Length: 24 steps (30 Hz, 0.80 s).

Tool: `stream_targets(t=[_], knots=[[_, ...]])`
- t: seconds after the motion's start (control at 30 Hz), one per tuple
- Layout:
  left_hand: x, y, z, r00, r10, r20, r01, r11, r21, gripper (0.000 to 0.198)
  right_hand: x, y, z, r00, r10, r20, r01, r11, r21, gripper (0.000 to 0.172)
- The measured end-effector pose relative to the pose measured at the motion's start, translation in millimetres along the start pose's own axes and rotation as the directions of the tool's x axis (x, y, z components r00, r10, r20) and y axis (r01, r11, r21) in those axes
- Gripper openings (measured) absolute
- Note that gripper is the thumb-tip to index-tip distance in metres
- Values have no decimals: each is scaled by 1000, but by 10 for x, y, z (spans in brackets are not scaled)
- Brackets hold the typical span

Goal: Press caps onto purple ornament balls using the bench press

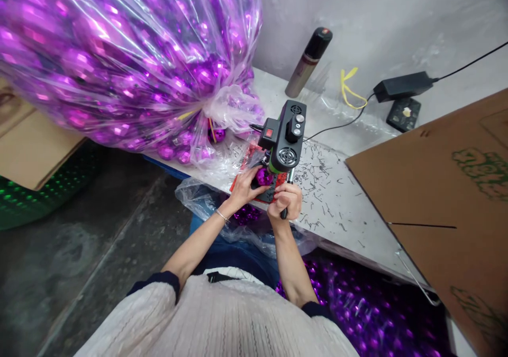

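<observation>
A small shiny purple ball [264, 177] sits beneath the head of a black bench machine [289, 134] that has round vents, knobs and a red switch. My left hand [243, 188] has its fingers and thumb closed around the ball's near left side. My right hand [286, 199] is wrapped around a lever handle [283, 213] at the machine's right side; the handle's black end shows below the fist. The machine's head hides the top of the ball. Under both hands lies the machine's dark base [262, 194] with red edges.
A huge clear bag of purple balls [130, 81] fills the upper left. Small dark wire bits [321, 187] litter the white table [349, 208]. Behind stand a spray can [308, 63] and a power adapter [402, 86]. A cardboard box [448, 187] flanks the right; more purple balls [357, 304] lie below.
</observation>
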State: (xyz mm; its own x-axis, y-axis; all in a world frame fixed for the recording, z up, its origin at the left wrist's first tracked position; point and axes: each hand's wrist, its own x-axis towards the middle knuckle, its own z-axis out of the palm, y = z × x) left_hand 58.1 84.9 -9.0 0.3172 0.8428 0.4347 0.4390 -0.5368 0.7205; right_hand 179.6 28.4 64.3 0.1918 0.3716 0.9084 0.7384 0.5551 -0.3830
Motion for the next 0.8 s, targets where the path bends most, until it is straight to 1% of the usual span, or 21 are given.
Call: stream_targets(t=[0.1, 0.13, 0.2, 0.3, 0.4, 0.47, 0.53, 0.57, 0.63, 0.67, 0.73, 0.8], knots=[[11, -4, 2, 1000, 10, -7, -10, 1000, -7, 67, -14, 36, -3, 995, -82, 55, 83, 997, -8, 25], [18, -7, 3, 1000, 14, -10, -14, 1000, -11, 67, 0, 31, -8, 994, -93, 63, 94, 996, -8, 25], [37, -13, 7, 1000, 14, -7, -14, 1000, -20, 67, 72, -13, -26, 997, -46, 57, 46, 999, -14, 26], [68, -8, 18, 1000, 7, 3, -7, 999, -36, 68, 279, -141, -74, 996, 81, 36, -80, 996, -26, 28], [8, 46, 3, 999, 24, -31, -25, 999, -33, 70, 498, -257, -133, 987, 147, 61, -147, 989, -11, 28], [-147, 106, -44, 995, 81, -63, -81, 997, 1, 68, 566, -292, -167, 982, 167, 90, -167, 986, -7, 28], [-404, 161, -106, 981, 187, -52, -185, 981, 54, 62, 551, -289, -185, 981, 161, 111, -160, 987, -12, 29], [-558, 180, -131, 968, 251, -18, -248, 965, 79, 59, 518, -277, -186, 982, 152, 116, -152, 988, -12, 29], [-870, 197, -152, 937, 340, 82, -348, 928, 134, 51, 435, -245, -174, 986, 133, 99, -134, 991, 1, 28], [-1005, 197, -146, 925, 351, 146, -372, 914, 159, 48, 395, -228, -165, 989, 124, 86, -125, 992, 8, 28], [-1187, 190, -119, 921, 302, 247, -356, 910, 213, 50, 337, -204, -149, 990, 118, 71, -119, 993, 14, 27], [-1208, 192, -111, 927, 238, 288, -310, 921, 238, 60, 311, -191, -144, 991, 116, 72, -117, 993, 16, 26]])
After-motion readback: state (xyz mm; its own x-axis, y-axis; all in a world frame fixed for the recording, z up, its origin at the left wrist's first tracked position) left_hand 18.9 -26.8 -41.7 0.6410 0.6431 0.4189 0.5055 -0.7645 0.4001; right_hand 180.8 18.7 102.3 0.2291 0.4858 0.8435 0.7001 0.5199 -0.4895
